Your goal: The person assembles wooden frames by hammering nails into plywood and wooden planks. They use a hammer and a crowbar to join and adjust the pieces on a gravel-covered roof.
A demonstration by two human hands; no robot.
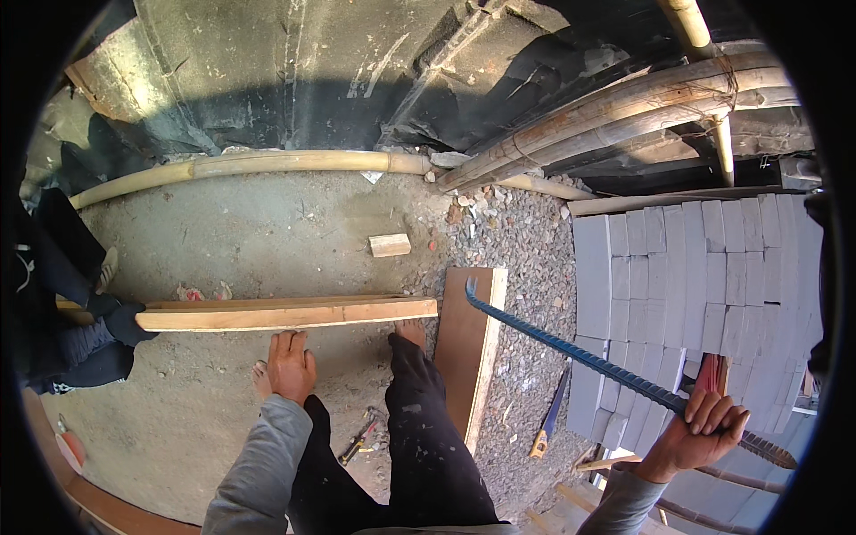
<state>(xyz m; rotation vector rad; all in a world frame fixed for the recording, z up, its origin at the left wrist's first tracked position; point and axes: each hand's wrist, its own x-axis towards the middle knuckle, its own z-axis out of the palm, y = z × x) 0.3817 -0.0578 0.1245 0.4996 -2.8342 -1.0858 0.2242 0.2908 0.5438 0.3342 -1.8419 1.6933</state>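
My left hand (292, 366) is at the near edge of a long wooden board (294, 316), its fingers bent together against that edge; the fingertips are hidden. In my right hand (700, 432) is a bent blue-grey steel rebar (580, 355), gripped near its right end. The rebar slants up to the left, and its hooked tip overlaps a brown plywood panel (464, 348) in the picture. Another person's dark-gloved hand (129, 323) holds the left end of the long board.
A handsaw (551, 419) lies on the gravel (526, 294), and a hammer (358, 437) near my feet. Stacked grey blocks (687, 267) stand at right. A small wood offcut (390, 245) lies ahead. Bamboo poles (615, 116) cross at the back before dark sheeting.
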